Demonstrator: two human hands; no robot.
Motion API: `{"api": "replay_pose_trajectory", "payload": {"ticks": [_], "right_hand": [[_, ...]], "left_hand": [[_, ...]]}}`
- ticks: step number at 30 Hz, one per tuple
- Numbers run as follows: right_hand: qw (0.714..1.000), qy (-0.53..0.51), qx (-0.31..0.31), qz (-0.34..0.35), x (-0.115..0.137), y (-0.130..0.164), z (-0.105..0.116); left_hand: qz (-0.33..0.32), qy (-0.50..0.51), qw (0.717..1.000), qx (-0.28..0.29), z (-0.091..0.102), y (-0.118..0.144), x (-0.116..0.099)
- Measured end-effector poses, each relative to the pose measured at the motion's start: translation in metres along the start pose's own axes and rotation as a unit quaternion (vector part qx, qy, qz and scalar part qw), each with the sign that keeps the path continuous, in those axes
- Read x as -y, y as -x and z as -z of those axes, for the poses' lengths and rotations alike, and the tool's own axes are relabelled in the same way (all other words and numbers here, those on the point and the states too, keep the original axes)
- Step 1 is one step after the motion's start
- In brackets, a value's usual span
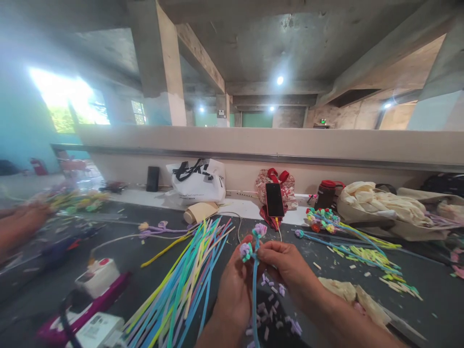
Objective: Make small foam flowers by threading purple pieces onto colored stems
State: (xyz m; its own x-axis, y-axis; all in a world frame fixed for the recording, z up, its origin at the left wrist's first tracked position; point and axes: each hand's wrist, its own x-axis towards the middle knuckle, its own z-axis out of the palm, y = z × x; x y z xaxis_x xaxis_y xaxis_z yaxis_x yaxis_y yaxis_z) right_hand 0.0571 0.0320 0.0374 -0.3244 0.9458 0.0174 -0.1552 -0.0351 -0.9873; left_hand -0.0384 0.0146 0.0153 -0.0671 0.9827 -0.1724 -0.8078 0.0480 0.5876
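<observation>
A dark worktable (145, 251) carries a spread bundle of coloured pipe cleaners (184, 275), purple scraps (271, 309), finished flower stems (348, 241), a glue gun (90, 285), a phone (274, 199) and bags (199, 181).

A blue pipe-cleaner stem (254, 290) stands near upright above the dark table; two curled purple-and-green flower heads (259, 230) top it, one higher, one lower left.

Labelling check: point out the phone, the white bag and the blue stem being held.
phone (274, 199), head view, middle of its screen
white bag (198, 182), head view, front face
blue stem (254, 290), head view, shaft between the wrists
</observation>
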Motion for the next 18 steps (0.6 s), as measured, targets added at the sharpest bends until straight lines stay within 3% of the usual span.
{"api": "replay_pose_trajectory", "payload": {"ticks": [6, 9, 18], "right_hand": [[0.998, 0.017, -0.053, -0.003, 0.006, -0.005, 0.017], [0.999, 0.014, -0.042, 0.010, 0.001, -0.007, 0.018], [0.999, -0.002, -0.015, 0.045, -0.004, -0.005, 0.007]], "left_hand": [[0.011, -0.075, 0.997, 0.030, -0.005, 0.005, 0.001], [-0.014, -0.086, 0.996, 0.003, -0.007, 0.004, 0.001], [-0.062, -0.098, 0.993, 0.004, 0.001, 0.000, 0.002]]}}
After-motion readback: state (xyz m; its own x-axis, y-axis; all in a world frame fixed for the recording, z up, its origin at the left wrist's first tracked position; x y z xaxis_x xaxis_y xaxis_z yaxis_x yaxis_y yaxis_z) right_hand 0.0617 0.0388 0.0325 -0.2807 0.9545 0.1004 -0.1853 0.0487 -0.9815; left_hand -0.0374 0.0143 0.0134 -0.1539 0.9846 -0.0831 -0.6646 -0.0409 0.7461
